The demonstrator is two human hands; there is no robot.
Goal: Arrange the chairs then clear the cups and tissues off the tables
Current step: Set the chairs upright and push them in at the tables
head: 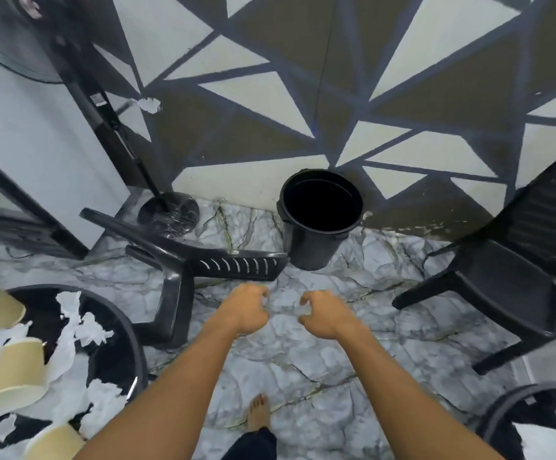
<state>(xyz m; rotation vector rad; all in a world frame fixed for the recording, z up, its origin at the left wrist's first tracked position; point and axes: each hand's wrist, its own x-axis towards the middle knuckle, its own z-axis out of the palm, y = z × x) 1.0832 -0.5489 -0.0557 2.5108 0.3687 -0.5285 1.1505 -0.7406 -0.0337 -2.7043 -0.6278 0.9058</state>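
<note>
Head view: the fallen chair (pixel 203 260) lies on its side on the floor by the bin (pixel 319 220). Left hand (pixel 246 308) and right hand (pixel 324 315) hover apart, loosely curled, empty. It looks like light, stiff plastic; I would grip the backrest edge. Cups (pixel 14 373) and tissues (pixel 92 328) wait on the table (pixel 137 340).

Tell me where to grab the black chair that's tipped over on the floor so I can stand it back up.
Probably the slotted backrest of the fallen chair: it lies flat on the floor just ahead of both hands, its long edge facing you. Reach down from above, one hand near each end, and lift toward you. Its legs point left, and the black bin stands close on the right.
</note>
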